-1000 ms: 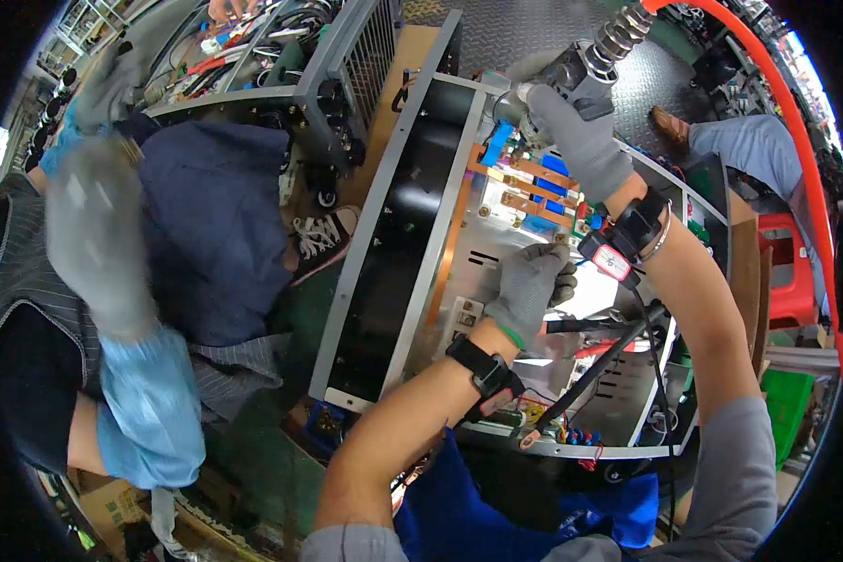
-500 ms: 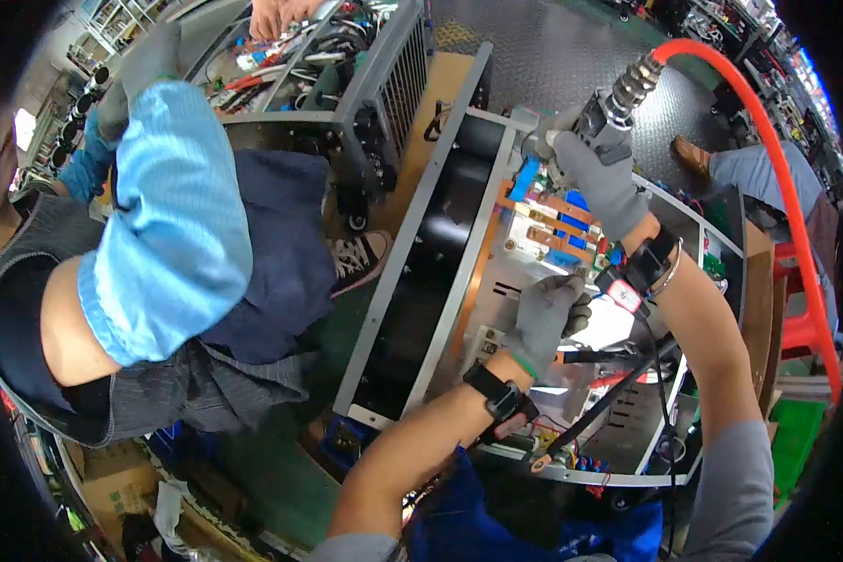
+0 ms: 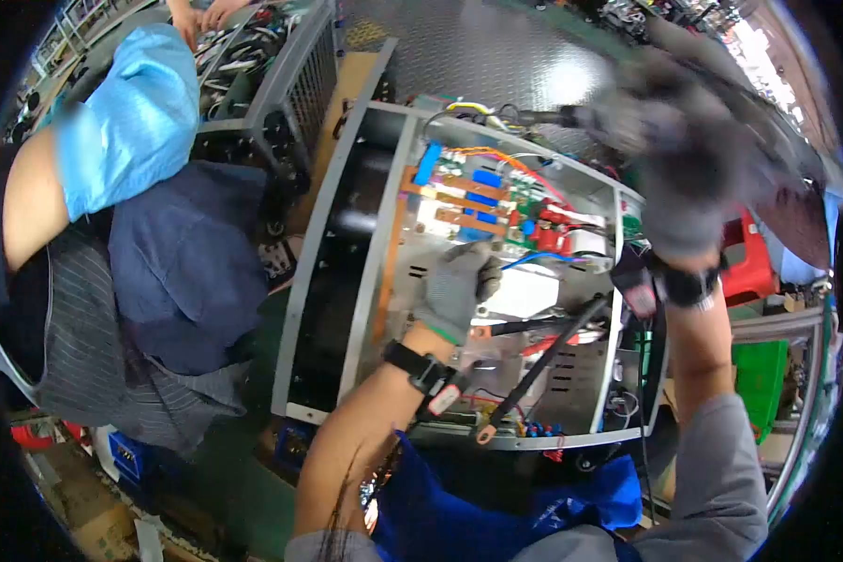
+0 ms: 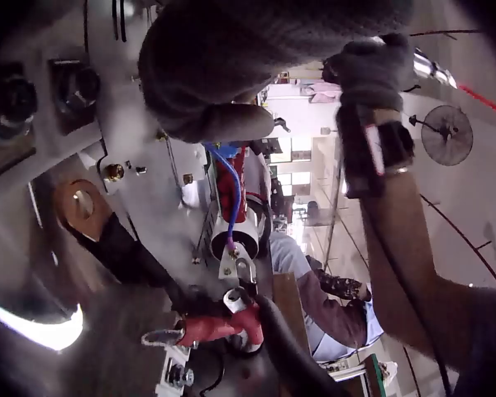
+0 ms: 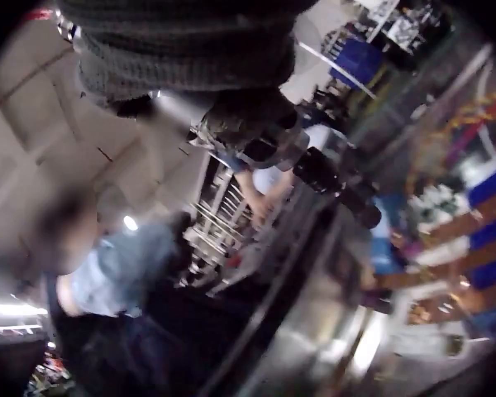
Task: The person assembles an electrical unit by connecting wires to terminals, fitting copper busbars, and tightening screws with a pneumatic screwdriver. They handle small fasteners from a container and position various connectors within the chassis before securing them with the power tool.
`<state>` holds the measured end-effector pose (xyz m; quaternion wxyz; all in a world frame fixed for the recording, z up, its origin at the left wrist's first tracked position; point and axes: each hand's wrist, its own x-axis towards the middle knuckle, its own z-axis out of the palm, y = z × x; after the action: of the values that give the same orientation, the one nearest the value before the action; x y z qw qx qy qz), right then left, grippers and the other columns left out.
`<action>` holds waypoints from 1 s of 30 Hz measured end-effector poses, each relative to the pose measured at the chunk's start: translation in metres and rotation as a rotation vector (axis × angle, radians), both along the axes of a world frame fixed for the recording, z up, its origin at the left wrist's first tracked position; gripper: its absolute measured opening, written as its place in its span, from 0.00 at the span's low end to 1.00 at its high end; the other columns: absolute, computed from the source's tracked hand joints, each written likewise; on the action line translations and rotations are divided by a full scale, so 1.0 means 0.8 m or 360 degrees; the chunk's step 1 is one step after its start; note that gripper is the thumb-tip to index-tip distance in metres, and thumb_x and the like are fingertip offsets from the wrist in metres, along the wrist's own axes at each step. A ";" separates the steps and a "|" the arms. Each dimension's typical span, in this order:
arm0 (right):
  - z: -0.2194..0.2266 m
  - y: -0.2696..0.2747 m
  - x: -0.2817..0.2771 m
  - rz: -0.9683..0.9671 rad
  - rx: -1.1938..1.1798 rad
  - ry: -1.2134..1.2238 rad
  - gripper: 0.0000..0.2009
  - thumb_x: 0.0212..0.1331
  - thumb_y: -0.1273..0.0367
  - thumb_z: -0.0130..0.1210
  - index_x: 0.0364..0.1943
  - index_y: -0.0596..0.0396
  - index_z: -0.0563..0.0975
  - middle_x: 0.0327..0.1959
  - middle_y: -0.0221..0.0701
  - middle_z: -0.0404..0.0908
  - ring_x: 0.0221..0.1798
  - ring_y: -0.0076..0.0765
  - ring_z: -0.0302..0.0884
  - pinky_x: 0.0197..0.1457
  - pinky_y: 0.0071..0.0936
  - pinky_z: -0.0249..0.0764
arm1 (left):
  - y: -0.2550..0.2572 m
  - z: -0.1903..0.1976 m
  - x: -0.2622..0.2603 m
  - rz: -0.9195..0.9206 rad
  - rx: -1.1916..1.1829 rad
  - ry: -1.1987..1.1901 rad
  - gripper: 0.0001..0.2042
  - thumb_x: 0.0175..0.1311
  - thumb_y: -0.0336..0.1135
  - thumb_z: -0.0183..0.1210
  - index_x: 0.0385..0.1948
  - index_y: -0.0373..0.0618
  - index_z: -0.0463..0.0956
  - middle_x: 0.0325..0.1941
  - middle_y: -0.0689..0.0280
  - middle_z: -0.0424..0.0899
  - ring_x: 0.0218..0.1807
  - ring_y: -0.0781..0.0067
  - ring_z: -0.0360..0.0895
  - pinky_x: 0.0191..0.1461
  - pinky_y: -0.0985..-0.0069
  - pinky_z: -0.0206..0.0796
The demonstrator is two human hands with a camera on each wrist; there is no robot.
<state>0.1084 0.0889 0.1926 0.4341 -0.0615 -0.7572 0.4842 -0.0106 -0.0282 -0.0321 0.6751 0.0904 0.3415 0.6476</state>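
My right hand (image 3: 684,178), gloved in grey and blurred, grips an air impact wrench (image 3: 618,117) above the right rear corner of an open electrical cabinet (image 3: 332,281). In the right wrist view the wrench's dark socket (image 5: 339,188) points toward the copper busbars (image 5: 459,294). My left hand (image 3: 454,286), also gloved, is low over the metal panel just in front of the copper busbars (image 3: 459,199). Its fingers (image 4: 223,74) are curled in the left wrist view; I cannot tell whether something is between them.
A black cable with a copper lug (image 3: 486,434) crosses the cabinet's near side. At left sits another person in a light-blue sleeve (image 3: 136,122), beside a second cabinet (image 3: 290,103). A red stool (image 3: 749,262) and a green bin (image 3: 759,389) stand at right.
My right hand has lifted the impact wrench off the busbar area and swung it to the right. The left hand stays by the busbars. The head view has shifted.
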 end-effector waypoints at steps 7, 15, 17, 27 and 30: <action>0.002 -0.154 0.154 0.0187 -0.0006 0.0279 0.13 0.55 0.68 0.56 0.43 0.55 0.70 0.38 0.38 0.75 0.41 0.43 0.74 0.42 0.40 0.72 | -0.001 0.032 -0.007 0.0132 -0.0149 0.0164 0.10 0.67 0.38 0.53 0.37 0.39 0.75 0.27 0.66 0.77 0.23 0.80 0.70 0.25 0.84 0.64; -0.119 -0.188 0.218 -0.0068 0.0184 -0.0477 0.17 0.46 0.68 0.65 0.41 0.54 0.74 0.37 0.39 0.78 0.35 0.44 0.79 0.36 0.37 0.75 | -0.005 0.038 -0.013 -0.0022 -0.0202 0.0130 0.06 0.60 0.34 0.50 0.33 0.46 0.74 0.29 0.67 0.74 0.26 0.77 0.70 0.25 0.81 0.64; -0.136 -0.161 0.231 0.0159 0.0396 -0.0818 0.21 0.45 0.64 0.66 0.46 0.52 0.75 0.41 0.38 0.79 0.40 0.46 0.79 0.42 0.40 0.75 | -0.003 0.071 -0.007 -0.0014 -0.0255 0.0412 0.07 0.63 0.38 0.52 0.31 0.48 0.74 0.28 0.69 0.74 0.28 0.78 0.71 0.27 0.81 0.64; -0.086 -0.046 0.197 0.0359 0.0291 -0.1595 0.17 0.50 0.72 0.56 0.47 0.49 0.76 0.46 0.37 0.79 0.50 0.48 0.76 0.52 0.41 0.74 | 0.176 0.127 -0.066 -0.0926 -0.0197 0.3501 0.15 0.56 0.41 0.58 0.34 0.36 0.81 0.37 0.51 0.84 0.36 0.54 0.82 0.41 0.63 0.71; -0.126 0.039 0.133 -0.0459 0.0712 -0.1165 0.11 0.56 0.68 0.53 0.43 0.51 0.77 0.42 0.39 0.79 0.46 0.51 0.77 0.48 0.43 0.74 | 0.211 0.110 -0.074 -0.0839 -0.0405 0.3656 0.14 0.54 0.41 0.57 0.34 0.43 0.84 0.41 0.53 0.84 0.44 0.50 0.82 0.49 0.64 0.73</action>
<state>0.2146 0.1203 0.0919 0.2034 -0.2380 -0.9306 0.1896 -0.0702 0.1404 0.0562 0.0896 0.6187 0.7804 -0.0108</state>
